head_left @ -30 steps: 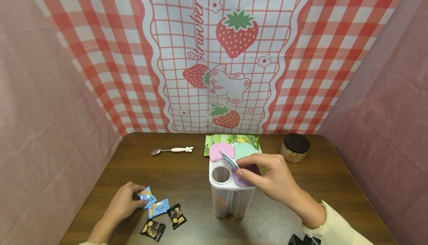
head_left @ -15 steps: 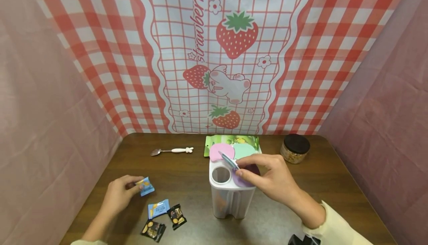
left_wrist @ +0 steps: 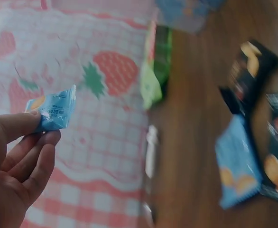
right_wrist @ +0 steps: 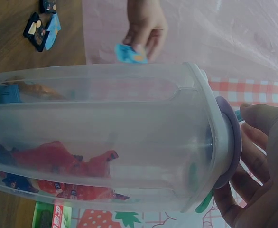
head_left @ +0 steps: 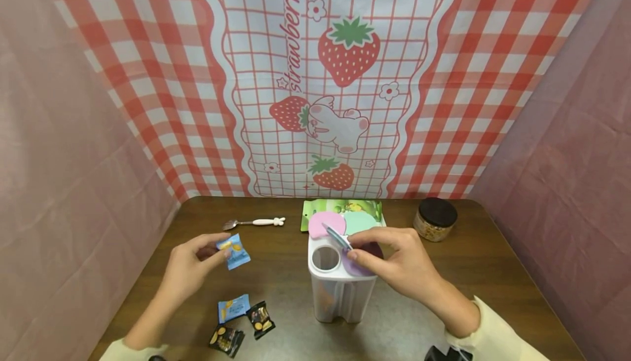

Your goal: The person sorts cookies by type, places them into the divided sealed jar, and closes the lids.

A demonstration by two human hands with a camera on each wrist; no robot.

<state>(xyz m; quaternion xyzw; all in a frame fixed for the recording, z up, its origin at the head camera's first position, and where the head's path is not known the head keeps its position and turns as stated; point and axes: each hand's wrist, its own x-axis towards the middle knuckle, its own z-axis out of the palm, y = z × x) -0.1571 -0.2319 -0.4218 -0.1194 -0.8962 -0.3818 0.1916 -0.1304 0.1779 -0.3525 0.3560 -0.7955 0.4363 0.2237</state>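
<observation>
My left hand pinches a small blue snack packet between thumb and fingers, raised off the table. A second blue packet and two black snack packets lie below it. Towards the middle stands a clear storage container with a white top and several round lids. My right hand pinches a raised blue lid, tilted beside an uncovered round opening. Purple, pink and green lids lie flat. Through the wall, the right wrist view shows red packets and a blue packet inside.
Behind the container lies a green bag. A jar with a black lid stands at the back right. A spoon with a white handle rests at the back left. Fabric walls border the table.
My left hand has lifted one blue packet away from the others, first backwards, then to the right and towards the container. The right hand stays in place with the lid.
</observation>
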